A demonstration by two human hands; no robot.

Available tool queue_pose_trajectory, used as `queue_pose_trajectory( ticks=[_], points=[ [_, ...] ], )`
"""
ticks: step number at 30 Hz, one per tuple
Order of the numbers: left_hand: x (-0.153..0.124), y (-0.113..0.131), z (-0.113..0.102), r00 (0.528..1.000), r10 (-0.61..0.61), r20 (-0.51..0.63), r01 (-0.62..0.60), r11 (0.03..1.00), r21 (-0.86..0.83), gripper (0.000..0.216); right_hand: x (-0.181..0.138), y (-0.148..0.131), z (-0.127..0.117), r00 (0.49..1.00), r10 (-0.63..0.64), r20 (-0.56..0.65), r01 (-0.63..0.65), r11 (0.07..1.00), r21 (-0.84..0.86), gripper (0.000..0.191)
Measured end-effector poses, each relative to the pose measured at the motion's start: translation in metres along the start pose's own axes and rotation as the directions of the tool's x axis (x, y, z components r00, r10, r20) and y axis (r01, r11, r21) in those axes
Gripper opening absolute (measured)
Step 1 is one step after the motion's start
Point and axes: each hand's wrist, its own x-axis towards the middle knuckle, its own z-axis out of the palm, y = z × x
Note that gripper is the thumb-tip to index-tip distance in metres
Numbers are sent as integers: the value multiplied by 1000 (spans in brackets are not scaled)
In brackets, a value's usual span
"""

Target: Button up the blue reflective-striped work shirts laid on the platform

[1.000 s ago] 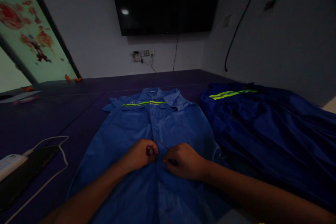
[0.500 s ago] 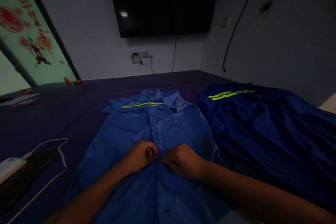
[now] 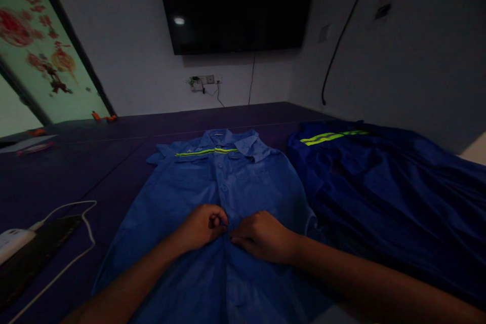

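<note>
A blue short-sleeved work shirt (image 3: 258,182) with a yellow-green stripe across the chest lies front up before me, its collar pointing away. At the middle of its button front, my left hand (image 3: 205,225) pinches the placket edge between thumb and forefinger. My right hand (image 3: 264,237) is closed just to the right, its fingertips at the same spot on the placket and almost touching the left ones. Whatever small part sits between the fingertips is hidden. Fastened-looking buttons (image 3: 224,188) show higher on the front.
A darker blue garment (image 3: 364,197) with a yellow-green stripe lies on the right. At left are a white charger (image 3: 15,243) with a cable (image 3: 91,233) on a dark object. A television (image 3: 243,5) hangs on the wall beyond the purple surface (image 3: 114,154).
My right hand has shifted slightly left, bringing its fingertips closer to my left hand at the placket. The left hand stays nearly in place.
</note>
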Motion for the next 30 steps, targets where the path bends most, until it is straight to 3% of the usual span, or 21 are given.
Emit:
queue_pose_trajectory(
  ticks=[18, 27, 30],
  points=[
    [6, -7, 7, 983, -26, -182, 49, 991, 121, 33, 1, -2, 3, 1000, -7, -10, 7, 998, -55, 23],
    [3, 0, 3, 987, -31, -159, 45, 995, 88, 37, 0, -5, 2, 998, 42, -35, -45, 996, -83, 23],
    [0, 5, -4, 997, -73, -34, 75, 996, 50, 43, 0, -4, 3, 996, 64, -58, -70, 991, -112, 22]
  ],
)
